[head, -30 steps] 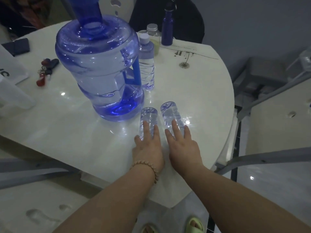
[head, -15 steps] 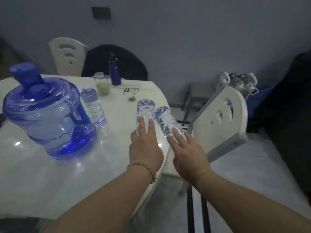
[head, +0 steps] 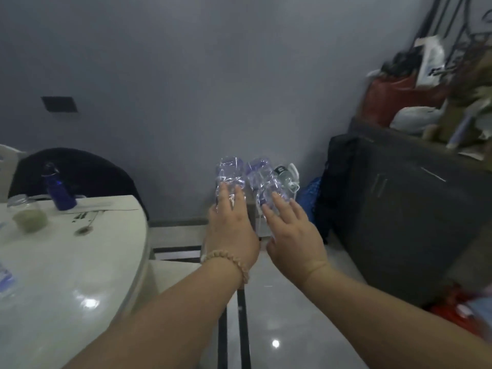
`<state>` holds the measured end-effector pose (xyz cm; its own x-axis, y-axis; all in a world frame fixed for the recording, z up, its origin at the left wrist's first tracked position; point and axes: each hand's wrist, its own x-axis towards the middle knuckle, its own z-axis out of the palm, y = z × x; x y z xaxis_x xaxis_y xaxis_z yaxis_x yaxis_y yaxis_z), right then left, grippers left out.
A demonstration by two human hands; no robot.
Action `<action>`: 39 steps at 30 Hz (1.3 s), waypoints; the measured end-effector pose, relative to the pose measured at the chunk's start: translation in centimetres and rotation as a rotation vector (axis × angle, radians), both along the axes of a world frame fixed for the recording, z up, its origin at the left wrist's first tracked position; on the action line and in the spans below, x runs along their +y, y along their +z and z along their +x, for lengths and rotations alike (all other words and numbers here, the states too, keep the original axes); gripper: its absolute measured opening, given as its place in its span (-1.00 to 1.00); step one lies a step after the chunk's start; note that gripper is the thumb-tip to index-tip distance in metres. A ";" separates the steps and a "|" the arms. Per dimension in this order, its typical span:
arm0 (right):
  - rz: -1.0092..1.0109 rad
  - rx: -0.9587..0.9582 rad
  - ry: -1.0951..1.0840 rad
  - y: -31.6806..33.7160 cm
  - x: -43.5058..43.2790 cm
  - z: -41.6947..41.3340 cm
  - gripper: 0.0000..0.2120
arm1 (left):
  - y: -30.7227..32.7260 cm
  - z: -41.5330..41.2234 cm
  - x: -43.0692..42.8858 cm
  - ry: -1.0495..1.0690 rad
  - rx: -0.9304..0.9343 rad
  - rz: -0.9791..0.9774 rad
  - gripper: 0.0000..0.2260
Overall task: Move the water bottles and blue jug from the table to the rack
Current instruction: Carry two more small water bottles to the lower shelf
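Observation:
Each hand carries one clear plastic water bottle, lying lengthwise and pointing away from me. My left hand (head: 231, 230), with a bead bracelet on the wrist, grips the left bottle (head: 230, 172). My right hand (head: 291, 235) grips the right bottle (head: 262, 177). Both bottles are in the air past the table's right edge, over the floor. Behind them by the wall stands a white rack (head: 294, 179) with a bottle in it, mostly hidden. The blue jug is out of view.
The white table (head: 66, 262) is at the left, bearing a dark blue flask (head: 60, 194), a jar (head: 29, 215) and a bottle's edge (head: 4, 278). A dark chair (head: 87, 174) stands behind it. A dark cabinet (head: 404, 209) with bags on top fills the right.
Both hands lifted the two bottles off the table and carried them rightward past its edge. My view swung right, so the blue jug left the frame and the cabinet appeared.

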<state>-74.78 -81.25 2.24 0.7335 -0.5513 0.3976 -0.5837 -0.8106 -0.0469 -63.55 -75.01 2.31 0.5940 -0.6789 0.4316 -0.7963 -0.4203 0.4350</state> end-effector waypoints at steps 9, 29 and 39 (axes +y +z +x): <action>0.151 0.095 -0.104 -4.0 -10.4 -8.7 -0.33 | -3.4 -8.9 -11.7 -0.100 0.126 0.168 -0.16; 0.422 0.206 -0.151 -17.1 -39.4 2.4 -0.33 | -16.0 1.5 -40.7 -0.103 0.306 0.467 -0.13; 0.496 0.263 -0.079 -22.9 -51.4 7.8 -0.35 | -21.4 6.9 -52.1 -0.033 0.373 0.554 -0.14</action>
<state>-66.95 -132.69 -20.67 0.7217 -0.6829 -0.1132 -0.6853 -0.6818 -0.2559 -56.66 -127.14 -19.04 0.6112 -0.7611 -0.2170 -0.6502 -0.6392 0.4106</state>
